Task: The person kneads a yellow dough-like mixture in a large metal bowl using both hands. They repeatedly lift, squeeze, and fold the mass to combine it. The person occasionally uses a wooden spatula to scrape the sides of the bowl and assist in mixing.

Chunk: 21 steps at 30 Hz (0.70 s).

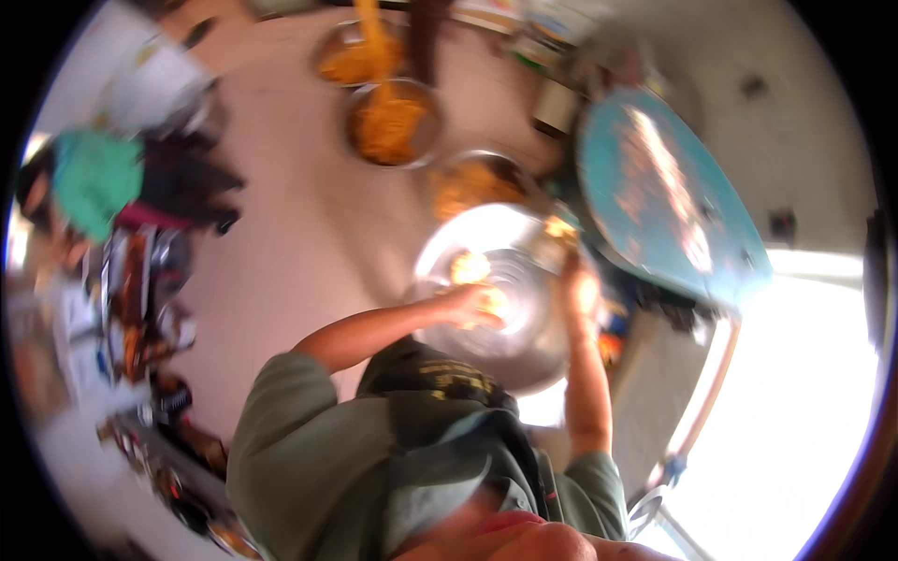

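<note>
In front of me stands a large shiny metal basin (449,257) with a few bright yellow-orange pieces (470,268) in it. My left hand (472,305) reaches into this basin, right beside the pieces; blur hides how its fingers lie. At the basin's right side, my right hand (580,283) is closed, its fingers pointing away from me. A small yellow-orange piece (559,227) shows just beyond its fingertips. Blur and glare hide what exactly the right hand grips.
Metal bowls of orange food (388,131) stand on the floor ahead, one (477,182) touching the basin's far side. A light-blue tub-like surface (645,187) rises at right. A person in a green top (98,182) is at far left, near cluttered cookware (140,299).
</note>
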Each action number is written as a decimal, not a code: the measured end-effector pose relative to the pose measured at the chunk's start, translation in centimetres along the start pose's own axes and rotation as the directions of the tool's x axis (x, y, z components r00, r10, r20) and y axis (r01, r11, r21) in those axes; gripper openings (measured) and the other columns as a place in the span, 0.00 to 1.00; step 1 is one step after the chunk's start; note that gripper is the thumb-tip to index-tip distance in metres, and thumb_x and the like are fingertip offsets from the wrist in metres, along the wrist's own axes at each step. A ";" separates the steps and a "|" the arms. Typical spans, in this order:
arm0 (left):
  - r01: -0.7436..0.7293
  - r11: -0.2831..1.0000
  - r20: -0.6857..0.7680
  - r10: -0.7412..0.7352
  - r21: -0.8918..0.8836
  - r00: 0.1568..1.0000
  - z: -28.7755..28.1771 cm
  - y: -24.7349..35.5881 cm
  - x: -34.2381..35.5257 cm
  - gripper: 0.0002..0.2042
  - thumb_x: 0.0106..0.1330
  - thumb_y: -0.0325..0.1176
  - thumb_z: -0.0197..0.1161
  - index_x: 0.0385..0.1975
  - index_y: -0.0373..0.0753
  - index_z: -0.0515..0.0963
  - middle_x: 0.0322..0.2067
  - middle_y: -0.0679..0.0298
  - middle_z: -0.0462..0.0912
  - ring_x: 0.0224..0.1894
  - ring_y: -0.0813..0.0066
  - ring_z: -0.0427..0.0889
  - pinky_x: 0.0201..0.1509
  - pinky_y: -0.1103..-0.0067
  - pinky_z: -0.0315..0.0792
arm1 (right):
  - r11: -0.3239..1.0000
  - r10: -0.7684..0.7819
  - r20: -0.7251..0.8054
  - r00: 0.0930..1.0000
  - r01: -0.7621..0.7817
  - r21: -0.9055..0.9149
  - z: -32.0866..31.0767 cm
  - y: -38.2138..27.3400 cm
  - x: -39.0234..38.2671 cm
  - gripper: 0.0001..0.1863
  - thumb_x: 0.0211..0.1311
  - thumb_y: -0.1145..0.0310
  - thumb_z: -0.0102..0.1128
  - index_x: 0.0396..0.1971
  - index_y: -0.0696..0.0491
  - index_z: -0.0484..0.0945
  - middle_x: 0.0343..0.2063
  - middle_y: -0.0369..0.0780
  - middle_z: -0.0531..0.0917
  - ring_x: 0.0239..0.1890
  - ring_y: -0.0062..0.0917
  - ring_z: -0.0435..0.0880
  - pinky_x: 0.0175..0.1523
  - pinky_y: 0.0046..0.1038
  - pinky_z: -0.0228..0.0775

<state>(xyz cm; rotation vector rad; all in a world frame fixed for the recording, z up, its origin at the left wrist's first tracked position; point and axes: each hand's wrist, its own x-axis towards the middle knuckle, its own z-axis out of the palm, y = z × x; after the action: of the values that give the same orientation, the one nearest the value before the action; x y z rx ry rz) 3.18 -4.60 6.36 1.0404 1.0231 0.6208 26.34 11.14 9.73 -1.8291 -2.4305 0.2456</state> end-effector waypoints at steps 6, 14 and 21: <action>0.214 0.898 -0.186 -0.152 0.385 0.971 1.7 -1.2 1.4 0.28 0.70 0.56 0.63 0.49 0.32 0.80 0.36 0.52 0.88 0.36 0.59 0.88 0.46 0.69 0.78 | 0.994 0.036 -0.070 0.997 -0.028 0.109 2.7 -0.9 2.1 0.19 0.72 0.51 0.54 0.39 0.54 0.78 0.27 0.53 0.86 0.27 0.54 0.86 0.33 0.53 0.79; 0.121 0.980 0.050 -0.130 0.161 0.990 1.0 -4.4 1.4 0.39 0.63 0.39 0.68 0.72 0.31 0.59 0.68 0.46 0.65 0.67 0.57 0.69 0.63 0.71 0.70 | 0.995 0.039 -0.046 0.998 -0.034 0.097 2.7 -0.1 2.9 0.19 0.74 0.52 0.50 0.49 0.53 0.78 0.26 0.55 0.85 0.29 0.55 0.86 0.38 0.52 0.80; 0.166 0.955 0.100 -0.145 -0.247 0.984 0.3 -4.8 1.1 0.40 0.57 0.22 0.65 0.72 0.32 0.57 0.65 0.52 0.69 0.65 0.67 0.70 0.64 0.74 0.69 | 0.991 0.064 -0.060 0.996 -0.056 0.123 3.5 -0.5 1.6 0.18 0.72 0.55 0.54 0.42 0.56 0.77 0.30 0.54 0.86 0.32 0.54 0.86 0.38 0.53 0.79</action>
<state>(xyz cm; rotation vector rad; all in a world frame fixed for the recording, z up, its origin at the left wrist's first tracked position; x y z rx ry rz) 3.75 -5.78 1.58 0.7458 0.9176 0.5591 24.85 12.27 6.35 -1.8310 -2.2682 0.3263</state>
